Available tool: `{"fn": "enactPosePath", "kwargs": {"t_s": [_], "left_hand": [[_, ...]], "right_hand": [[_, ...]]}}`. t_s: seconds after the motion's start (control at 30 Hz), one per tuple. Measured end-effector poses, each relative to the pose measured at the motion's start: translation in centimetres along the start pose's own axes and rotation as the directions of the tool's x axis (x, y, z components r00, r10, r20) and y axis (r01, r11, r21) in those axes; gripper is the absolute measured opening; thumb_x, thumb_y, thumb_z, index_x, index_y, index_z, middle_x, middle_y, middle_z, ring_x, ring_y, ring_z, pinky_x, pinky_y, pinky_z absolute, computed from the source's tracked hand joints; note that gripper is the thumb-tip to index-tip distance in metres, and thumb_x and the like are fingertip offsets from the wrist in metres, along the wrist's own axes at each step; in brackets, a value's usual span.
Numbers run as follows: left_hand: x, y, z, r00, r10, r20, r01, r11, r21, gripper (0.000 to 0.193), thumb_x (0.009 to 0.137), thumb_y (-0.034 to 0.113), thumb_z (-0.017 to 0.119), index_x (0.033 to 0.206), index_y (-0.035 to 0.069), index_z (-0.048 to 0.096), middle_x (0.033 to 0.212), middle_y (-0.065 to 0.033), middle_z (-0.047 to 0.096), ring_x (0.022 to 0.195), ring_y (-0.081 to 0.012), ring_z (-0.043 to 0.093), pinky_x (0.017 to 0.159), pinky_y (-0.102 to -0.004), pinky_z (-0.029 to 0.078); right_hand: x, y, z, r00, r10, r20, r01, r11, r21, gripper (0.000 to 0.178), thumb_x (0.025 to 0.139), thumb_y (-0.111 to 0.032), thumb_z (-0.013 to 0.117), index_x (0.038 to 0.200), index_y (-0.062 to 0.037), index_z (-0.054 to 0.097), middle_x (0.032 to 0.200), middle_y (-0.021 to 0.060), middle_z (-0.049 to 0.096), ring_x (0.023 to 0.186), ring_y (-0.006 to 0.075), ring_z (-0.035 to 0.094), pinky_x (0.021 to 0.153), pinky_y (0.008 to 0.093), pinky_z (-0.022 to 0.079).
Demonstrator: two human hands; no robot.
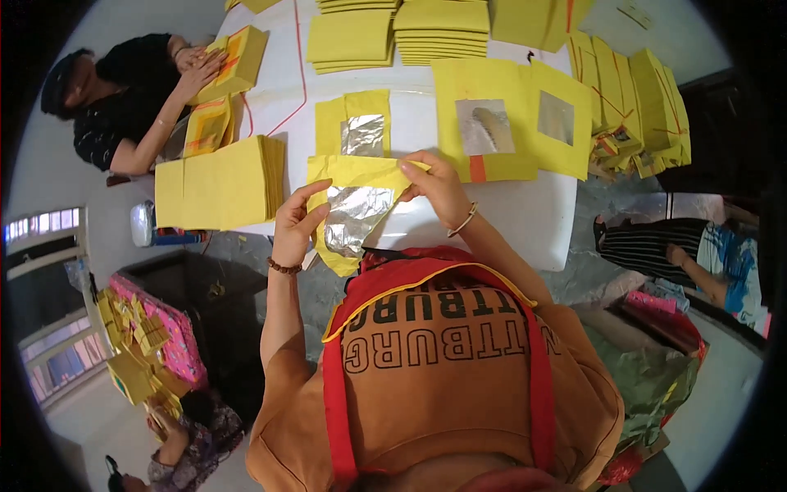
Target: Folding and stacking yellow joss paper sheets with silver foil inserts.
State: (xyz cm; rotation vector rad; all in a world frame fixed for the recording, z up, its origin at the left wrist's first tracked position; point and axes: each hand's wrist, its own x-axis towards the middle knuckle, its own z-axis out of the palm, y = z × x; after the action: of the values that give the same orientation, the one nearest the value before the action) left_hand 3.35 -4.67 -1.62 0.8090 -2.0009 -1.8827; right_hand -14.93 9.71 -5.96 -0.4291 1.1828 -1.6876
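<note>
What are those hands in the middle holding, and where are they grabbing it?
A yellow paper sheet with a silvery patch: the left hand holds its left edge, and the right hand pinches its upper right corner.

Near, downward fisheye from head, rim somewhat unclear

Bare table [525,225] gives your right hand [434,187] room rightward; flat sheets [485,86] lie beyond. Left of them, you have a narrow lane, ending at far stacks [441,41]. Leftward, a stack [215,190] blocks your left hand [297,223].
</note>
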Motion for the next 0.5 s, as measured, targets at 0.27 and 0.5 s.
{"fn": "enactPosePath", "kwargs": {"t_s": [0.27, 0.5], "left_hand": [[-1.4, -0.2, -0.4, 1.0, -0.01, -0.003, 0.009, 0.99, -0.142, 0.033, 0.079, -0.002, 0.053, 0.112, 0.001, 0.05, 0.098, -0.0025, 0.055, 0.084, -0.0068, 0.05, 0.072, -0.0187, 0.04], [-2.0, 0.8, -1.3, 0.999, 0.038, -0.023, -0.038, 0.999, -0.025, 0.033, 0.079, -0.003, 0.052, 0.111, -0.001, 0.049, 0.107, -0.0058, 0.053, 0.093, -0.0099, 0.049, 0.078, -0.02, 0.039]], "right_hand": [[-1.3, -0.7, -0.4, 0.999, 0.005, -0.039, -0.012, 0.985, -0.173, 0.016, 0.082, -0.014, 0.055, 0.089, 0.0005, 0.055, 0.073, 0.0062, 0.058, 0.057, 0.0102, 0.056, 0.052, 0.0202, 0.046], [-1.8, 0.9, -0.8, 0.997, -0.03, 0.067, 0.043, 0.979, -0.2, 0.017, 0.08, -0.013, 0.057, 0.091, -0.0012, 0.053, 0.064, 0.0005, 0.053, 0.052, 0.0054, 0.046, 0.047, 0.0183, 0.039]]}}
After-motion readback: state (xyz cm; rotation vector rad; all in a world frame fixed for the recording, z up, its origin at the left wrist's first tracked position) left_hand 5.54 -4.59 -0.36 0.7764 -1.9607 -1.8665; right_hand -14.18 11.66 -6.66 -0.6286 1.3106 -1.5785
